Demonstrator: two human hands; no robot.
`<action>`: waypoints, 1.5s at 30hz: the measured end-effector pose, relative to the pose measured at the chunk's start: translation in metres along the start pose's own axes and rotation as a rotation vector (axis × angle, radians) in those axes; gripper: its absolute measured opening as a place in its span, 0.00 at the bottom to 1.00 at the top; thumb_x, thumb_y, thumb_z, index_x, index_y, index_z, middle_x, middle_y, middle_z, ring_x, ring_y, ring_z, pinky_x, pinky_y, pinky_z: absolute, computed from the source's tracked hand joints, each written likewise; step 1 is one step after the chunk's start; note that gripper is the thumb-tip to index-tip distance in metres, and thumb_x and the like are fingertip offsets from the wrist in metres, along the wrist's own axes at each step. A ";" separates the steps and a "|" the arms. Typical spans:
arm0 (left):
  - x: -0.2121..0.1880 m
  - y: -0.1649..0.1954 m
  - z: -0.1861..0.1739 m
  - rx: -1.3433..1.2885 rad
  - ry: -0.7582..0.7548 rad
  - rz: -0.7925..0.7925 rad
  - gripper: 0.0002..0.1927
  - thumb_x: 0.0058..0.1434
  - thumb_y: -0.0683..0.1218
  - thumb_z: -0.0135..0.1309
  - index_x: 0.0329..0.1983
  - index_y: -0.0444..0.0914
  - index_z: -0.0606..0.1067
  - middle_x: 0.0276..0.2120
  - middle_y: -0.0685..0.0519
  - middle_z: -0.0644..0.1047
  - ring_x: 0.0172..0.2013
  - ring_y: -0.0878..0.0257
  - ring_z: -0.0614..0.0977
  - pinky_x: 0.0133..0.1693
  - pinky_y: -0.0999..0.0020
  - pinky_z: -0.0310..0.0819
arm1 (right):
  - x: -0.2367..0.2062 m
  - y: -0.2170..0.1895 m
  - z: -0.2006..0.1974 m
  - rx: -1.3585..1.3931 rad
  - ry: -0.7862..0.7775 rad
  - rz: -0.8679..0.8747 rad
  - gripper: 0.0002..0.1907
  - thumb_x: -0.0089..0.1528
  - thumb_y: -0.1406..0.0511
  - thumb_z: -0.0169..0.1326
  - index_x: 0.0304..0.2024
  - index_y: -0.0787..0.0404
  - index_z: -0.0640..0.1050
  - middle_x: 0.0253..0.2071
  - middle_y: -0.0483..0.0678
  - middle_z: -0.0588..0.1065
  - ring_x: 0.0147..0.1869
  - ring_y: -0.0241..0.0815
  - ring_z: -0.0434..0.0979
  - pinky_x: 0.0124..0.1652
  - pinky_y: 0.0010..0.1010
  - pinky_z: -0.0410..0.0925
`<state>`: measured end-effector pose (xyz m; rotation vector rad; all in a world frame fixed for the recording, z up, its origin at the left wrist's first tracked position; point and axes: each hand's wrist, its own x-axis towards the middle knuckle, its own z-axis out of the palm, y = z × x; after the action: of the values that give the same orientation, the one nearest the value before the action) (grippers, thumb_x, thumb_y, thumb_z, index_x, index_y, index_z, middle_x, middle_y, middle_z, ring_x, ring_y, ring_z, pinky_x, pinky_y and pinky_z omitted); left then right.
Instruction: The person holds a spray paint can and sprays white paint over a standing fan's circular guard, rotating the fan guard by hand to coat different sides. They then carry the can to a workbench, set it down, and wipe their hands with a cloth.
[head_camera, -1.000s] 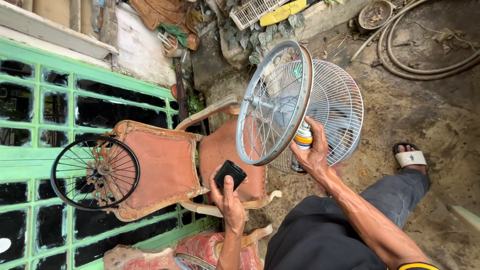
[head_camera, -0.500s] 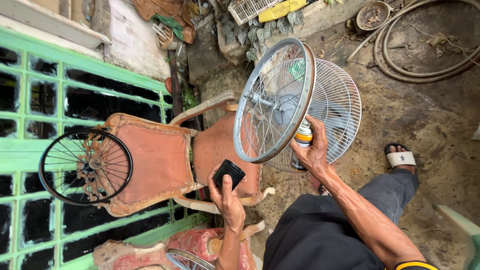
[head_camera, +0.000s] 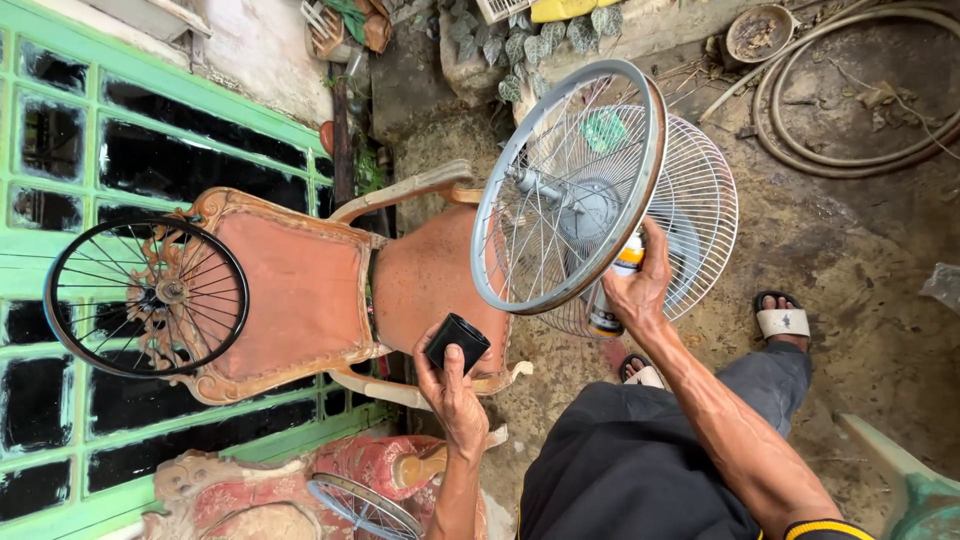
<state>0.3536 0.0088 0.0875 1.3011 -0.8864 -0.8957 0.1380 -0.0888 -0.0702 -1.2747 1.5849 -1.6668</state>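
Left hand (head_camera: 452, 392) grips a black cap (head_camera: 457, 343); right hand (head_camera: 637, 290) clasps a spray can (head_camera: 612, 300) just below the silver bicycle wheel (head_camera: 570, 185).

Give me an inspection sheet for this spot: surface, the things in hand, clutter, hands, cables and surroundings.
Surface: bare dirt ground, damp-looking and uneven.
Job's things: silver spoked wheel resting on the seat of an orange padded chair; spray can; small black cap.
Clutter: white fan guard behind the wheel; black spoked wheel leaning on the chair back; another wheel at the bottom.
Hands: left hand holds the black cap; right hand grips the spray can near the wheel rim.
Cables: coiled hose on the ground.
Surroundings: green-framed window wall; sandalled foot.
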 end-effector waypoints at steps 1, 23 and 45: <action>0.000 0.000 0.000 0.000 0.002 0.000 0.23 0.68 0.52 0.53 0.60 0.34 0.66 0.49 0.43 0.74 0.42 0.57 0.81 0.44 0.61 0.84 | -0.004 -0.001 -0.002 -0.017 -0.032 -0.002 0.38 0.61 0.60 0.66 0.68 0.60 0.64 0.53 0.54 0.71 0.53 0.49 0.79 0.50 0.41 0.79; 0.006 0.000 0.007 -0.012 0.051 0.002 0.22 0.70 0.50 0.53 0.60 0.33 0.66 0.44 0.42 0.75 0.35 0.58 0.82 0.39 0.64 0.82 | 0.021 -0.011 -0.026 -0.014 -0.013 -0.039 0.39 0.63 0.64 0.66 0.71 0.60 0.61 0.57 0.58 0.72 0.55 0.50 0.80 0.51 0.40 0.80; 0.003 -0.005 -0.067 -0.177 0.143 -0.089 0.21 0.66 0.52 0.55 0.55 0.33 0.69 0.44 0.44 0.76 0.40 0.58 0.80 0.39 0.61 0.84 | -0.070 -0.076 -0.078 -0.125 -0.047 -0.013 0.40 0.61 0.71 0.66 0.71 0.62 0.61 0.54 0.52 0.70 0.51 0.39 0.77 0.44 0.29 0.77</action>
<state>0.4160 0.0330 0.0785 1.2417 -0.6270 -0.9170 0.1182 0.0225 -0.0080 -1.3786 1.6782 -1.5558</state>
